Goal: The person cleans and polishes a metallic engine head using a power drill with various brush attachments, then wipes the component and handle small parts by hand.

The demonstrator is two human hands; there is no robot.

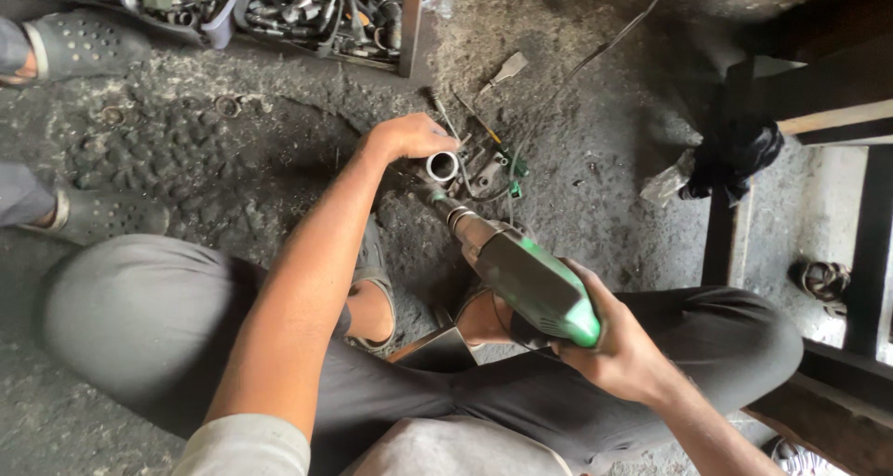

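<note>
My right hand point(621, 346) wraps its fingers tight around a glossy green power drill point(521, 276) with a ribbed steel chuck. My left hand point(409, 137) has fingers curled against a smooth, shiny metal sleeve point(443, 166) on gritty, oil-dark ground point(186, 160), just beyond my fingertips.
</note>
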